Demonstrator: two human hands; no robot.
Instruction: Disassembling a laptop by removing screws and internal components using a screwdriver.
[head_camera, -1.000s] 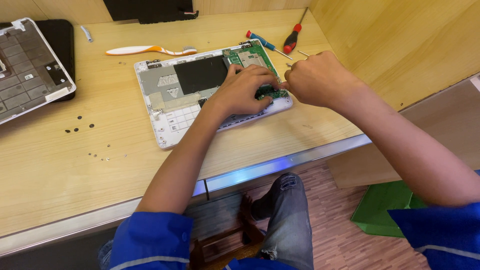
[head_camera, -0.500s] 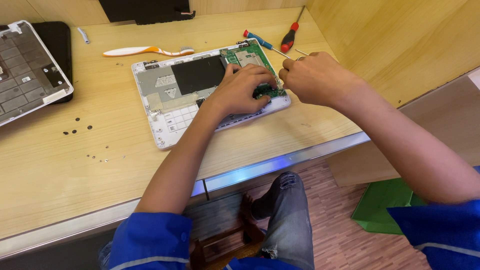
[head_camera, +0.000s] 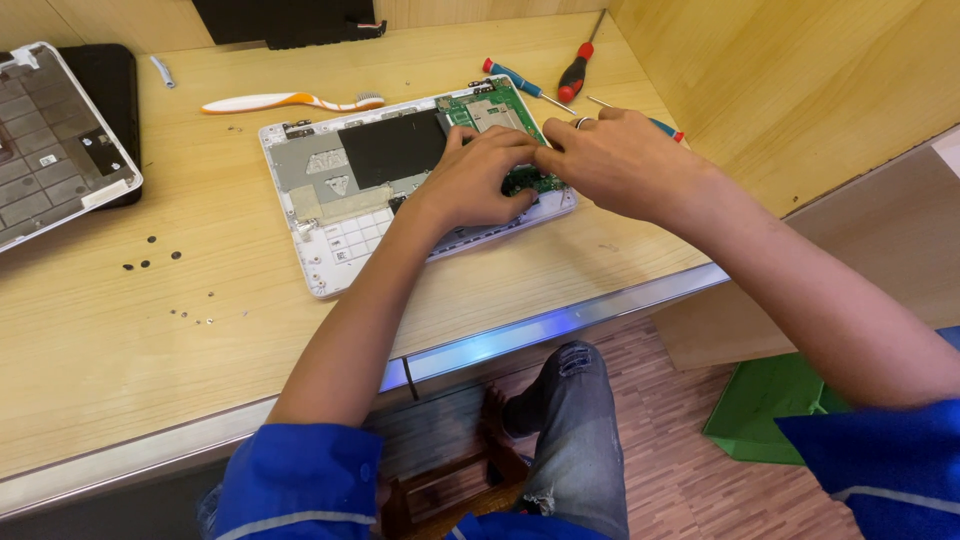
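A repair workshop: opened laptop (head_camera: 400, 180), screwdrivers (head_camera: 578, 72) and loose screws (head_camera: 150, 255) on a wooden bench (head_camera: 120, 340)

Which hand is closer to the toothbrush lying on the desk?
Left. The left hand rests on the opened laptop, below and to the right of the toothbrush. The right hand sits farther right, beyond the left hand, near the screwdrivers.

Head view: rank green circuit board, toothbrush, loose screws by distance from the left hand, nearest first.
1. Green circuit board: in the opened laptop's right end, under the left hand.
2. Toothbrush: behind the laptop, up and left of the hand.
3. Loose screws: far left on the desk.
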